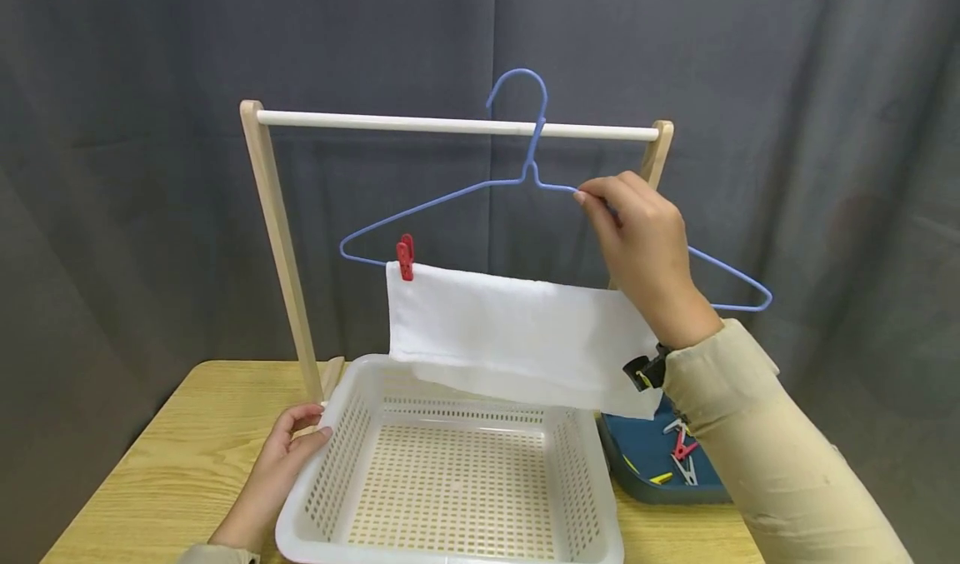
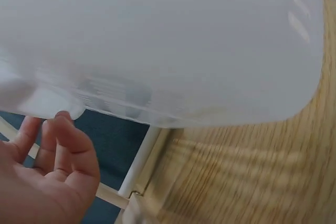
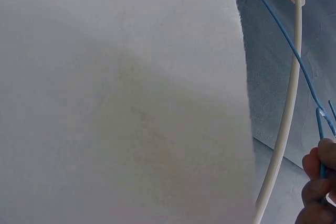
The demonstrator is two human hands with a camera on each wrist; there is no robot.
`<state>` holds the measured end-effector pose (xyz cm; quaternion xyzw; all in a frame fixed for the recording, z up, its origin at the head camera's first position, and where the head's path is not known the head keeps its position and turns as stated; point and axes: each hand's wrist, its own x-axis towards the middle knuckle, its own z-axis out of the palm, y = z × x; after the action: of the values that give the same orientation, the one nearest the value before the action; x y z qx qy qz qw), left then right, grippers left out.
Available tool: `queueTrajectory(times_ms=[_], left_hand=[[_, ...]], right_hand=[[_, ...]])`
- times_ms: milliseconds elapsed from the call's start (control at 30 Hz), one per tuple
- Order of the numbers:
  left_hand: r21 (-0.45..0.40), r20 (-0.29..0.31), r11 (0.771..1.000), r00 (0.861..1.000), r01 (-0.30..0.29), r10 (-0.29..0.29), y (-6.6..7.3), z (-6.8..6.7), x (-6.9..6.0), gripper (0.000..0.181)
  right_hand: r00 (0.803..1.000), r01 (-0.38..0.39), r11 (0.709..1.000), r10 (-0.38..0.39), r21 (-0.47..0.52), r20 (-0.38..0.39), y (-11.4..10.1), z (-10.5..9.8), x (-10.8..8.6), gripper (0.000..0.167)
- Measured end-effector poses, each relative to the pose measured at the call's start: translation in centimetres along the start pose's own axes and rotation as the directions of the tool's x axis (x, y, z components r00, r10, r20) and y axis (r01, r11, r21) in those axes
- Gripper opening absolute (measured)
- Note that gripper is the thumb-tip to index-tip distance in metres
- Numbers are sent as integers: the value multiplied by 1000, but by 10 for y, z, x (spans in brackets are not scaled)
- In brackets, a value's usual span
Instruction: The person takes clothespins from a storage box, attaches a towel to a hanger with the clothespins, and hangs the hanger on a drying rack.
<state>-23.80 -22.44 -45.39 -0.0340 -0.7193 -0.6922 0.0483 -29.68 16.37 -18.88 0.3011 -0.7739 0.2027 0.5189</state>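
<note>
My right hand (image 1: 637, 235) pinches the blue wire hanger (image 1: 423, 207) on its right shoulder, just beside the hook. A white cloth (image 1: 517, 322) hangs along the hanger's lower bar, and a red clothespin (image 1: 406, 257) clips its left corner. In the right wrist view the cloth (image 3: 126, 98) fills most of the picture, with the right fingers (image 3: 317, 187) around the wire at the edge. The hook overlaps the white rod (image 1: 390, 122); contact cannot be told. My left hand (image 1: 281, 460) holds the left rim of a white perforated basket (image 1: 300, 506), fingers (image 2: 79, 145) curled at its edge.
A wooden stand with upright posts (image 1: 281, 247) carries the rod behind the basket. To the right, a dark blue tray (image 1: 652, 491) holds several clothespins (image 1: 684, 447), partly behind my right sleeve (image 1: 780, 431). Everything stands on a wooden table (image 1: 150, 464) before a grey curtain.
</note>
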Motion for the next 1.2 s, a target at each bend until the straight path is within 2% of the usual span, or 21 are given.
queueTrajectory(times_ms=[133,367,500,700,967,1200], left_hand=[[-85,6,996,1000,12,-12,-3,2,2,36],[-237,48,970,998,48,-38,-12,2,3,31],[-246,73,967,996,64,-48,-16,1,4,30],[-231,66,971,996,66,-52,-15,1,5,31],[-256,87,964,995,76,-55,-13,3,2,32],[-260,78,962,995,77,-59,-14,2,2,30]], right_hand=[[1000,-13,1000,13,-16,1,-2,2,5,11],[1000,-30,999,30,-27,6,-4,9,13,13],[999,-38,999,38,-27,-1,-4,12,17,13],[998,-63,998,63,-18,6,-3,15,24,13],[995,-85,996,86,-21,44,3,22,28,12],[987,-124,992,127,-29,100,7,28,26,13]])
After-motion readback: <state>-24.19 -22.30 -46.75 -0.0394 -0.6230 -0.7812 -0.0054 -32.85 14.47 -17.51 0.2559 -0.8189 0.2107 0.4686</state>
